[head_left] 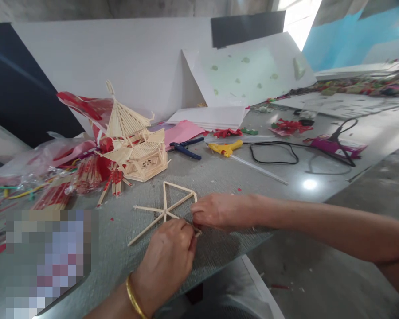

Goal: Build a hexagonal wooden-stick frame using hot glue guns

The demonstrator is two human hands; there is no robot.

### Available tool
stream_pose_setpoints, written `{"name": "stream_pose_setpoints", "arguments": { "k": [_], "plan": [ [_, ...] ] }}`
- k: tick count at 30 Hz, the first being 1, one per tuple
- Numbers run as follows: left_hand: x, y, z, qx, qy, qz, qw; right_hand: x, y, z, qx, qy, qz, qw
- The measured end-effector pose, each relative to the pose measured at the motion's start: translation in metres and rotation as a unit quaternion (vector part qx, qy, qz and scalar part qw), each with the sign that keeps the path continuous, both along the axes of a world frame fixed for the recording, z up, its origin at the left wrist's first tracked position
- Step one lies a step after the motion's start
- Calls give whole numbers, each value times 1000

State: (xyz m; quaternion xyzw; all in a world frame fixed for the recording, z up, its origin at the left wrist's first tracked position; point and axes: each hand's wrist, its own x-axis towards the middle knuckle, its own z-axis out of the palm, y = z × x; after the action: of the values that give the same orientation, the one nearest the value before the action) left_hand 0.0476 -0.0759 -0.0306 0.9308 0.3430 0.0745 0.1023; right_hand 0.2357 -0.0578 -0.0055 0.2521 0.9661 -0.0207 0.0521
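Note:
A flat frame of pale wooden sticks (165, 211) lies on the table, its spokes fanning out from one centre, with outer sticks joining some spoke ends on the far and right sides. My left hand (169, 254), a gold bangle on its wrist, is closed over the near right spoke. Its fingertips pinch the frame's near right corner. My right hand (216, 211) has its fingers pressed together on the right outer side, close to the left fingertips. Both hands cover part of that side. Behind the frame stands a small stick-built pagoda model (142, 155) with a pointed roof.
Blue-handled pliers (188, 148) and a yellow glue gun (226, 148) with a clear glue stick (259, 169) lie behind the hands. Bundled red-tipped sticks (88, 175) and plastic wrapping (36, 155) crowd the left. A black cord (274, 162) loops at right. White boards (103, 57) lean behind.

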Motion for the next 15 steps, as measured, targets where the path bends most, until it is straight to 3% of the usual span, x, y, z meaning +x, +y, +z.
{"name": "stream_pose_setpoints", "arguments": {
  "k": [10,15],
  "plan": [
    [-1,0,-1,2,-3,14,1000,3,3,-6,10,34,25,999],
    [0,-2,5,5,10,31,999,5,1,-5,18,36,29,999]
  ]
}}
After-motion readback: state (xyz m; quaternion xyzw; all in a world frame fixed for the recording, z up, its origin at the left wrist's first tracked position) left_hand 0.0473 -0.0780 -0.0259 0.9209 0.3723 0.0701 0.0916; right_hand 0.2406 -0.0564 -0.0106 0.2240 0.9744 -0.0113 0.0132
